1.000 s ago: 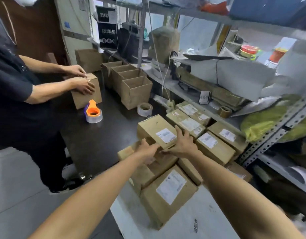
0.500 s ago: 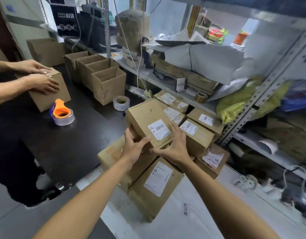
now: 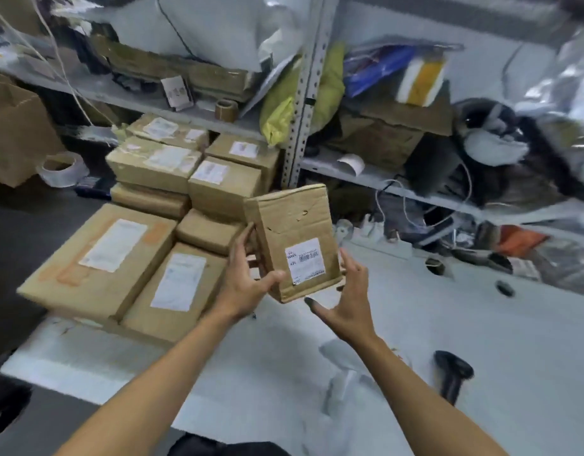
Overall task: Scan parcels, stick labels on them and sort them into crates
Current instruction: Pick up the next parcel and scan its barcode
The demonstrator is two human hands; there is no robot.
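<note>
A brown cardboard parcel [image 3: 292, 232] with a small white barcode label hangs tilted in the air above the white table [image 3: 432, 324]. My left hand [image 3: 247, 278] grips its left side, thumb across the lower front. My right hand [image 3: 346, 302] is spread just right of and below the parcel's lower corner, fingers apart, fingertips near or touching its edge. A pile of several labelled brown parcels [image 3: 159, 225] lies to the left. A black handheld scanner [image 3: 453, 376] lies on the table at the lower right.
A grey metal shelf [image 3: 298, 133] behind holds cardboard, bags, cables and a brown tape roll [image 3: 226, 109]. A clear tape roll [image 3: 62, 167] sits on the dark table at left beside an open carton [image 3: 14, 133]. Small clutter lies along the white table's far edge.
The parcel has come off the pile and moved right, now upright over the white table. My right hand has loosened from it. The view swung right; the other person is out of sight.
</note>
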